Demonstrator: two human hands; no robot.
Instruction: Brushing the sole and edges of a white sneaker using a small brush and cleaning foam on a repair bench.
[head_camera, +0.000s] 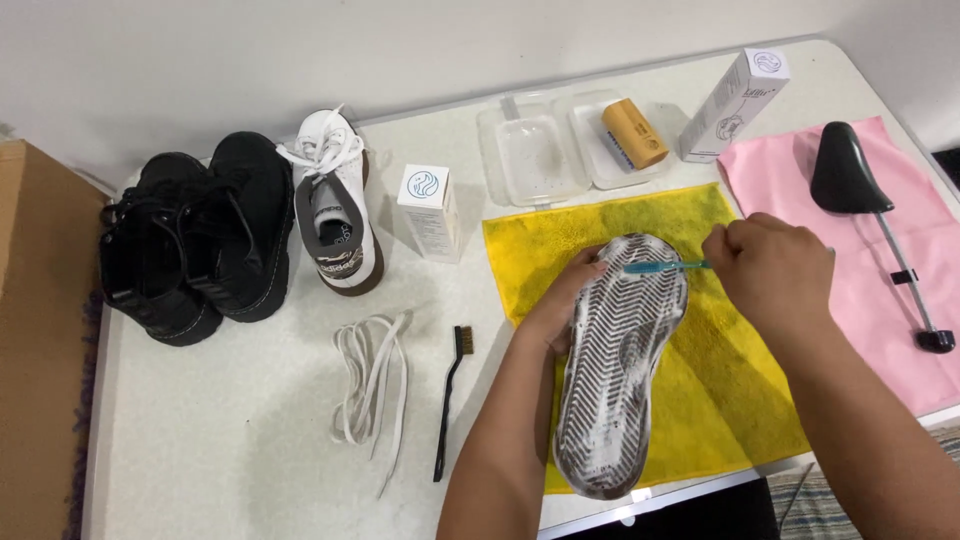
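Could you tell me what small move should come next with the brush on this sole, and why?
Probably draw the teal brush in the right hand down toward the heel: foam covers the upturned sole, the bristles sit at the toe, and the left hand steadies the shoe's edge.

White table (230, 440) carries a yellow cloth (720, 400) beneath the fingers (590, 268). Left of them: 1 brush (449, 400), white laces (372, 385), 3 shoes (215, 235).

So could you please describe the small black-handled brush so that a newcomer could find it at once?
Start at the yellow towel on the white table. Just left of it, beside the loose white laces, lies the wire brush. It is thin and black, with short brassy bristles at its far end.
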